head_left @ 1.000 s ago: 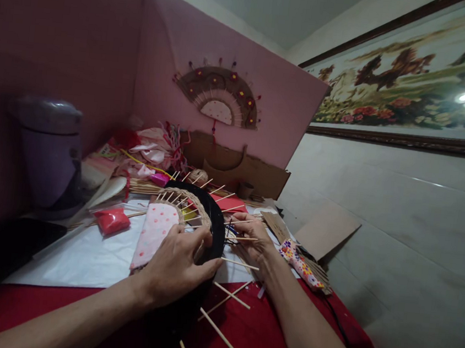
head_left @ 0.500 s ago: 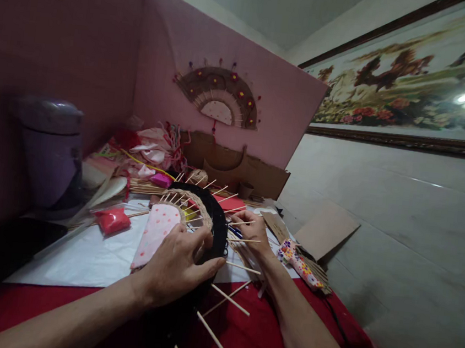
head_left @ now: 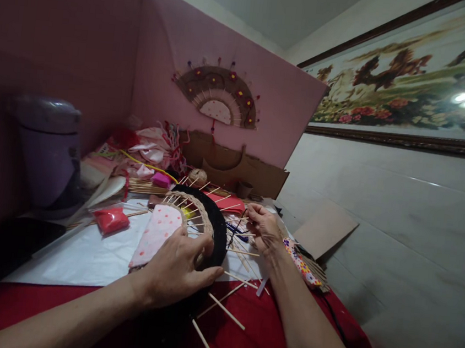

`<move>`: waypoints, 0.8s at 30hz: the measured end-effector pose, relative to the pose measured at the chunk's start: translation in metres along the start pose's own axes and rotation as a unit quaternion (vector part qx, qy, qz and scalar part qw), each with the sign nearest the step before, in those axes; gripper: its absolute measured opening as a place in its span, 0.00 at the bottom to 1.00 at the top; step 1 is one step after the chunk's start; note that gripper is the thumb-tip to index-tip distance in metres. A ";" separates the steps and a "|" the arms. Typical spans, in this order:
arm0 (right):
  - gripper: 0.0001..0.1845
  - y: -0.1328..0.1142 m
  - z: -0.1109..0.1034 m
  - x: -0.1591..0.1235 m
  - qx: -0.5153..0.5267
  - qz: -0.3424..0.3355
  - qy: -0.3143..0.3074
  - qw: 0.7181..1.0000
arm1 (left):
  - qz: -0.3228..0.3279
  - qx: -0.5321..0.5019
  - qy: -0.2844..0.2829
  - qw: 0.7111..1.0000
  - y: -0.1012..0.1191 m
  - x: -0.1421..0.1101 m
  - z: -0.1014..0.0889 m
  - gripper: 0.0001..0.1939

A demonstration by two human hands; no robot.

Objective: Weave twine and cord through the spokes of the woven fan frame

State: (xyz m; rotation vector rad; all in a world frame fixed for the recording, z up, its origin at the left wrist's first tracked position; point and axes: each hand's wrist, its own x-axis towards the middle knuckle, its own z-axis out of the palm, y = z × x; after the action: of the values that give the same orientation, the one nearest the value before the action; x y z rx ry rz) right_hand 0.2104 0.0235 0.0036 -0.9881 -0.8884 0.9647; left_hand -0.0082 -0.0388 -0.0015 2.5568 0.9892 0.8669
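Note:
A fan-shaped craft stands tilted in front of me. It has a white half-round base with red dots [head_left: 157,233], a beige woven band [head_left: 201,206] and a wide black band [head_left: 219,222], with thin wooden sticks [head_left: 226,312] spreading out past the edge. My left hand [head_left: 176,270] grips the craft across its bands, thumb over the black part; its fingertips are partly hidden. To the right of the outer edge, my right hand [head_left: 267,230] pinches a thin black yarn [head_left: 232,235] near the stick tips. The yarn hangs in a loose loop beside the black band.
A red packet [head_left: 111,221] lies on the white sheet [head_left: 69,259] over a red tablecloth [head_left: 257,331]. Behind are a twine ball [head_left: 197,177], cardboard [head_left: 253,173] and pink fabric. A finished fan [head_left: 218,95] hangs on the pink board. A purple container [head_left: 46,160] stands left.
My right hand has moved slightly right, away from the craft's edge, and a loop of black yarn now shows by it. The craft has shifted slightly; my left hand keeps its hold.

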 end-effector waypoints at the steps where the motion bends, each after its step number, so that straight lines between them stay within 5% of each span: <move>1: 0.20 -0.001 0.000 0.000 0.017 -0.005 0.003 1.000 | 0.004 0.004 -0.003 1.000 0.000 0.000 0.000 0.11; 14: 0.17 0.002 -0.012 0.016 -0.025 -0.111 0.049 0.992 | 0.058 -0.010 -0.033 0.998 0.010 -0.003 -0.005 0.10; 24: 0.14 0.003 -0.013 0.017 -0.065 -0.146 0.021 0.987 | 0.080 -0.025 -0.035 0.996 0.021 -0.010 -0.005 0.09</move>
State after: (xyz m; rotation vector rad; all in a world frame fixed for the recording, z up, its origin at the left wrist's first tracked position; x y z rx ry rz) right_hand 0.2268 0.0367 -0.0004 -0.9519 -1.0388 0.6423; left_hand -0.0060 -0.0612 0.0072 2.6330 0.7414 0.8253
